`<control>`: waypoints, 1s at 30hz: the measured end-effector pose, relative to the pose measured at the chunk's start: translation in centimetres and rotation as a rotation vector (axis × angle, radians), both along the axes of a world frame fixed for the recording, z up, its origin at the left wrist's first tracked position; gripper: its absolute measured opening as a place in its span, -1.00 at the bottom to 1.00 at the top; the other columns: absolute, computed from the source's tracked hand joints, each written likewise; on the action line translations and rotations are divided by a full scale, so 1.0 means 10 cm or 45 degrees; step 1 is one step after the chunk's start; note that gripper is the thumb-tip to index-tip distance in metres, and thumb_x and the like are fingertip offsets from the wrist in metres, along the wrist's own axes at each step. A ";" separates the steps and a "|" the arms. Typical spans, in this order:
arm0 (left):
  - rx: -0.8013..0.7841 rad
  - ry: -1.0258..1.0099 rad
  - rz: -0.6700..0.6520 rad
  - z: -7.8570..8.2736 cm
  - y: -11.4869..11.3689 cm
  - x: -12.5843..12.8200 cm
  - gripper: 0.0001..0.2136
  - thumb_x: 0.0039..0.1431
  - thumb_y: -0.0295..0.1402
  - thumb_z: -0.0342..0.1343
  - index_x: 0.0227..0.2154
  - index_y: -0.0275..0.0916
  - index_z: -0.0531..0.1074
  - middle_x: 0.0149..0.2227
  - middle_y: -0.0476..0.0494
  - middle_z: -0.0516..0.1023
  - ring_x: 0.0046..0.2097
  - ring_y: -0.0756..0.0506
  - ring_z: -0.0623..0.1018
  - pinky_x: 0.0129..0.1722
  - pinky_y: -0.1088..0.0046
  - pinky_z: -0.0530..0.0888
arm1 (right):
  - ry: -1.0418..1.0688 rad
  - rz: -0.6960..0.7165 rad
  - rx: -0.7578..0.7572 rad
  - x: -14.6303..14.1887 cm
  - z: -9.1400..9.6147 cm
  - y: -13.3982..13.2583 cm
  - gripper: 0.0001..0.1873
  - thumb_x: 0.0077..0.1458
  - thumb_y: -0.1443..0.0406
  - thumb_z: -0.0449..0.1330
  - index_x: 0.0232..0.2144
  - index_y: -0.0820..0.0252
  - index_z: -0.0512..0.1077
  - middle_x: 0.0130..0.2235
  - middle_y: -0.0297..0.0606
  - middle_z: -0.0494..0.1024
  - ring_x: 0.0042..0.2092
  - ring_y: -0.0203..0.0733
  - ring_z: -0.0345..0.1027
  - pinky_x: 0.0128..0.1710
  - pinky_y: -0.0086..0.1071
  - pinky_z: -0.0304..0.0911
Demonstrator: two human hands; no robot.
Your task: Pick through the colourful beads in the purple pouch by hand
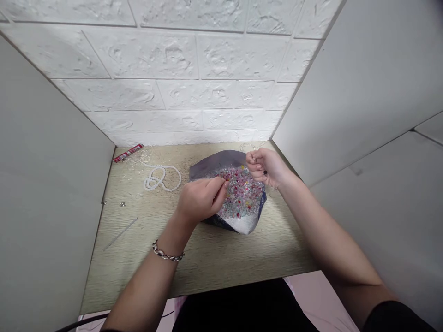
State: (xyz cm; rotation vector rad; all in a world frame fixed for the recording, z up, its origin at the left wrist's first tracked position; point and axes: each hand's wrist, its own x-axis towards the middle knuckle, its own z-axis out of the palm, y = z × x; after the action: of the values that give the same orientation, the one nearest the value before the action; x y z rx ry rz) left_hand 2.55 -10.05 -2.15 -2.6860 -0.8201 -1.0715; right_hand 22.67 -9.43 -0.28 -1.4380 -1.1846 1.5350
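Observation:
A dark open bag (211,167) lies on the wooden desk (221,258), filled with several small pink, clear and red beads (242,193). My left hand (202,198) hovers over the bag's left side with fingertips pinched, seemingly on a small bead. At the bag's far right edge, my right hand (265,167) is closed in a pinch, apparently on a thin thread that is too fine to make out. A chain bracelet (168,253) is on my left wrist.
A coiled strand of white beads (161,179) lies left of the bag. A red packet (127,153) sits at the back left corner. A thin needle-like stick (119,234) and small metal bits (122,203) lie on the left. White partition walls (51,184) close in both sides.

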 end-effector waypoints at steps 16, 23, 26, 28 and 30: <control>0.023 0.011 0.011 -0.01 0.00 -0.01 -0.83 0.05 -0.40 -0.07 -0.60 -0.28 0.32 -0.68 0.04 0.32 -0.60 0.07 0.34 -0.61 0.56 0.18 | -1.597 0.498 0.277 -0.12 0.01 0.02 -0.88 -0.19 0.40 0.03 -0.60 0.28 0.37 -0.59 -0.24 0.32 -0.53 -0.34 0.16 -0.59 -0.46 -0.05; 0.041 0.016 0.024 0.00 0.00 -0.01 -0.83 0.05 -0.39 -0.07 -0.59 -0.27 0.32 -0.68 0.04 0.33 -0.60 0.07 0.35 -0.61 0.56 0.18 | -1.956 0.687 0.020 -0.19 -0.03 0.11 -0.69 -0.13 0.43 -0.02 -0.29 0.29 0.41 -0.39 -0.03 0.42 -0.35 -0.10 0.32 -0.53 -0.39 0.07; 0.048 0.015 0.012 0.00 0.00 -0.01 -0.83 0.05 -0.39 -0.07 -0.59 -0.28 0.32 -0.67 0.04 0.34 -0.59 0.07 0.35 -0.61 0.56 0.18 | -1.942 0.664 0.000 -0.19 -0.07 0.12 -0.68 -0.12 0.41 -0.01 -0.27 0.28 0.40 -0.37 -0.03 0.43 -0.32 -0.08 0.32 -0.50 -0.38 0.09; 0.043 0.015 0.004 0.00 0.00 -0.02 -0.83 0.05 -0.39 -0.07 -0.59 -0.28 0.32 -0.67 0.04 0.34 -0.59 0.07 0.35 -0.61 0.56 0.18 | -1.931 0.641 0.017 -0.19 -0.08 0.12 -0.68 -0.12 0.40 0.00 -0.27 0.27 0.40 -0.35 -0.02 0.42 -0.30 -0.08 0.32 -0.49 -0.37 0.10; 0.041 0.014 0.004 0.00 0.00 -0.01 -0.83 0.05 -0.39 -0.07 -0.59 -0.28 0.32 -0.67 0.04 0.35 -0.59 0.07 0.35 -0.61 0.56 0.18 | -1.924 0.623 0.027 -0.18 -0.10 0.11 -0.69 -0.12 0.39 0.00 -0.27 0.28 0.39 -0.33 -0.02 0.42 -0.29 -0.08 0.31 -0.48 -0.38 0.10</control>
State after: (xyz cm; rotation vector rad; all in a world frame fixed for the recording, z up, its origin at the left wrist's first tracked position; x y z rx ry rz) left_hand 2.40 -10.07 -2.15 -2.6609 -0.7985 -1.0585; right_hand 20.85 -8.35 -1.23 -2.4682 -2.4746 0.4026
